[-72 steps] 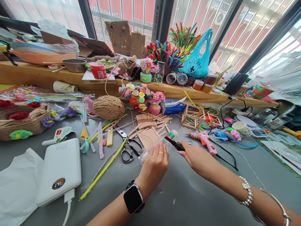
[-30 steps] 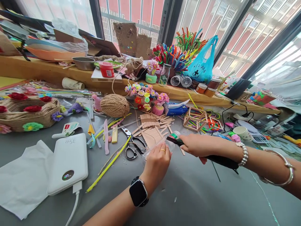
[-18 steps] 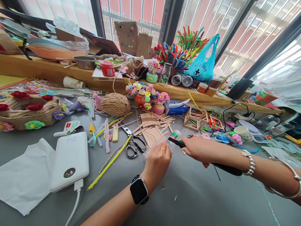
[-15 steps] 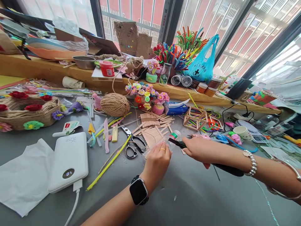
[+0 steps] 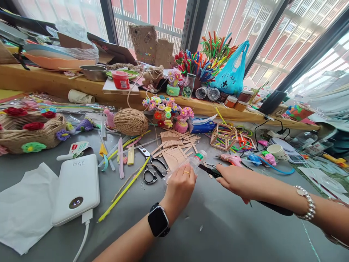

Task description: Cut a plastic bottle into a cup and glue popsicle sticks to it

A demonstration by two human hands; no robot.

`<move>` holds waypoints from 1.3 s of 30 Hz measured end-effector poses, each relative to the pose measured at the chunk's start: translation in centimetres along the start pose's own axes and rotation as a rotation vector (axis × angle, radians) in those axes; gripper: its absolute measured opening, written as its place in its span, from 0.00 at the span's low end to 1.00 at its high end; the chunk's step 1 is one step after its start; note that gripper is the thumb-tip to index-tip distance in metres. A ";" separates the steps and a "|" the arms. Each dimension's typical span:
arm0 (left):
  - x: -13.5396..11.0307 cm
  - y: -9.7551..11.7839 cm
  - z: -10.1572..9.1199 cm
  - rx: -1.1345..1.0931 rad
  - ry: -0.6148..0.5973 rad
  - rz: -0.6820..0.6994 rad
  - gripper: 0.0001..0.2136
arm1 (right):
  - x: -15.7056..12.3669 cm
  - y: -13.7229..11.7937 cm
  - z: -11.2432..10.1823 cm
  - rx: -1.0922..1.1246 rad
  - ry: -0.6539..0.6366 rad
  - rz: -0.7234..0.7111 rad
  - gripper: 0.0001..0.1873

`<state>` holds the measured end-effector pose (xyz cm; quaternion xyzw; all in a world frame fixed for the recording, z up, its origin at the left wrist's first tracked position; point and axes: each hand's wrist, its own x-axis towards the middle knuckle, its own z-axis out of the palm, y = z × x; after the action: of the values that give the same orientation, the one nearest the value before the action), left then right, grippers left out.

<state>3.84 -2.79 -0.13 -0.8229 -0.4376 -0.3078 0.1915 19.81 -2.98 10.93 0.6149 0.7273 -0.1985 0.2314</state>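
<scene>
My left hand (image 5: 181, 185) is closed around a clear plastic bottle (image 5: 195, 160), pressing it near the table. A green-and-white band (image 5: 200, 156) shows at the bottle's far end. In my right hand (image 5: 231, 180) is a long black bladed tool (image 5: 208, 170), its dark blade pointing left toward the bottle and its black rear part running under my forearm. The tool's exact kind is hard to tell. Black-handled scissors (image 5: 155, 169) lie left of my left hand, beside a brown sheet (image 5: 174, 158) and wooden craft sticks (image 5: 188, 140).
A white power bank (image 5: 77, 189) lies at left with a cable. Behind stand a twine ball (image 5: 131, 122), fuzzy-wire flowers (image 5: 163, 107) and a wooden stick frame (image 5: 223, 136). A pink glue gun (image 5: 231, 159) and a paper cup (image 5: 277, 152) are at right.
My right hand has moved slightly right, drawing the blade back from the bottle. The bottle's banded end is now more exposed, and the view has shifted a little.
</scene>
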 end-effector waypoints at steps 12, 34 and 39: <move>0.3 -0.3 0.0 0.000 0.019 0.050 0.09 | 1.6 -1.6 0.0 -0.187 0.222 -0.062 0.15; -0.2 -0.1 0.3 0.033 0.029 0.058 0.10 | 1.7 -3.6 -1.0 -0.213 0.106 -0.005 0.15; -0.2 0.0 0.2 0.017 0.022 0.027 0.09 | 1.3 -3.5 -0.7 -0.186 0.059 0.083 0.15</move>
<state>3.78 -2.80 -0.44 -0.8235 -0.4271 -0.3104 0.2075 16.07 -2.13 10.76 0.6259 0.7231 -0.1019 0.2739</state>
